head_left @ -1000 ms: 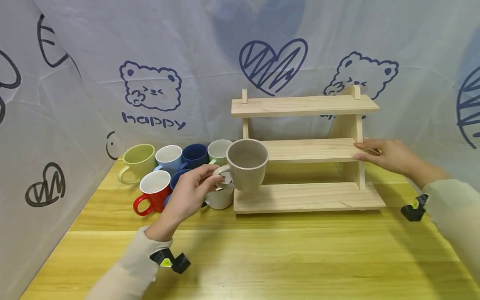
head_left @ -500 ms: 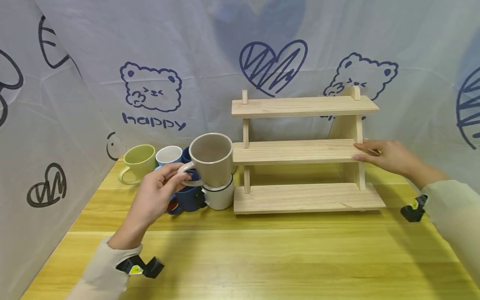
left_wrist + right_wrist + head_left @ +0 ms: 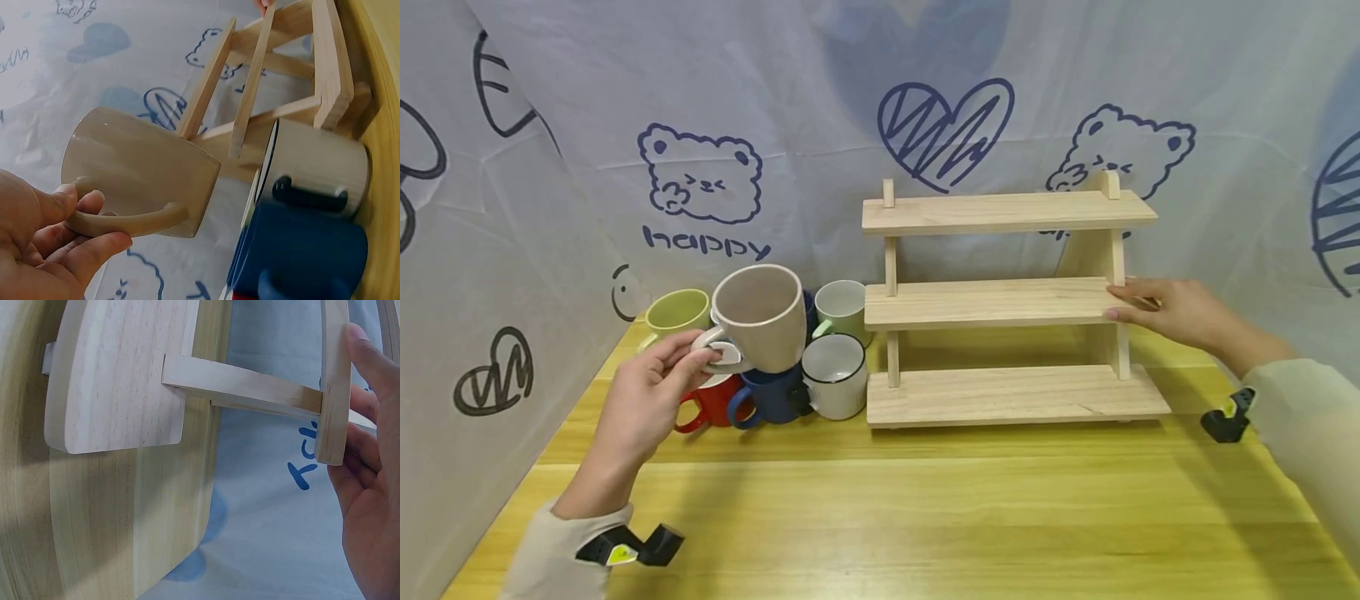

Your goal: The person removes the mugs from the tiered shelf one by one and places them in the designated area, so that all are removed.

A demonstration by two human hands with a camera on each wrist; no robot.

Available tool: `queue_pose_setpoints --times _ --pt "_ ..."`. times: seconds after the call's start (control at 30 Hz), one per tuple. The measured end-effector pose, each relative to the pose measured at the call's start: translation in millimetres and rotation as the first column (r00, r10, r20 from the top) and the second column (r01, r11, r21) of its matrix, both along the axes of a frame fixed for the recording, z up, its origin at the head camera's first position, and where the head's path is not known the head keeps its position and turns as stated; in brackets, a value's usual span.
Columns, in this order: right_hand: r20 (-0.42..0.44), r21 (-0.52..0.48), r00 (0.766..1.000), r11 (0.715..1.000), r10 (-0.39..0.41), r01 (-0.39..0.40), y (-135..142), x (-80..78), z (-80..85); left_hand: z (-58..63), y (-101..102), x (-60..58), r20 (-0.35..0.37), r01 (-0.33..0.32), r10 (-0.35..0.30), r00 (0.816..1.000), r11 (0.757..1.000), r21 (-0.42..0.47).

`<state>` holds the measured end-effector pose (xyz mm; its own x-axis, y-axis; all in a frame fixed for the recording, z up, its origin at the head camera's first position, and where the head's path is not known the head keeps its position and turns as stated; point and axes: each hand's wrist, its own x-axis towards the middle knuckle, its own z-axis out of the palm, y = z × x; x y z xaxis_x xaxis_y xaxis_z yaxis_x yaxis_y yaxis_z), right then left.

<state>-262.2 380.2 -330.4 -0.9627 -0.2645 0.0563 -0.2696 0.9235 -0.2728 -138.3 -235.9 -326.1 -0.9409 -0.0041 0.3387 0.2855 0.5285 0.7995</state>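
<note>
My left hand [image 3: 643,400] pinches a beige mug [image 3: 767,329] by its handle and holds it up, mouth upward, over the group of mugs. In the left wrist view, the thumb and fingers close round the handle of this mug [image 3: 137,169]. On the other side, my right hand [image 3: 1187,315] grips the right end of the middle board of a three-tier wooden shelf [image 3: 985,302]. The right wrist view has the thumb and fingers of that hand [image 3: 375,481] on opposite faces of the board. The raised mug partly hides the mugs behind it.
Left of the shelf stand a yellow-green mug [image 3: 677,310], a red mug [image 3: 718,404], a dark blue mug [image 3: 771,398], a black-rimmed white mug [image 3: 838,393] and a pale green mug [image 3: 844,304]. A printed cloth [image 3: 820,150] hangs behind the wooden table [image 3: 925,517].
My left hand has carried the beige mug leftward, from the shelf's left side to over the blue and red mugs. The right hand keeps its grip on the shelf.
</note>
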Motion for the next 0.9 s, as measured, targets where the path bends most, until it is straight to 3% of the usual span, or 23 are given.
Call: queue_pose_setpoints --times 0.17,0.37,0.6,0.9 --pt "0.001 -0.003 1.000 1.000 0.001 -0.001 -0.8 0.3 0.2 -3.1 -17.7 3.3 -0.015 -0.038 0.039 0.999 0.998 0.042" --pt "-0.013 -0.005 1.000 1.000 0.004 -0.004 0.1 -0.3 -0.9 -8.3 -39.5 5.2 -0.056 -0.059 0.070 0.996 0.982 0.181" --pt "-0.012 -0.008 1.000 1.000 0.003 -0.003 1.1 -1.0 -1.8 -15.5 -64.5 9.6 -0.067 -0.070 0.099 0.993 0.933 0.354" --pt "-0.010 -0.005 1.000 1.000 0.002 -0.002 1.5 -2.1 -2.1 -29.7 -95.6 12.8 -0.091 -0.107 0.170 0.981 0.873 0.477"
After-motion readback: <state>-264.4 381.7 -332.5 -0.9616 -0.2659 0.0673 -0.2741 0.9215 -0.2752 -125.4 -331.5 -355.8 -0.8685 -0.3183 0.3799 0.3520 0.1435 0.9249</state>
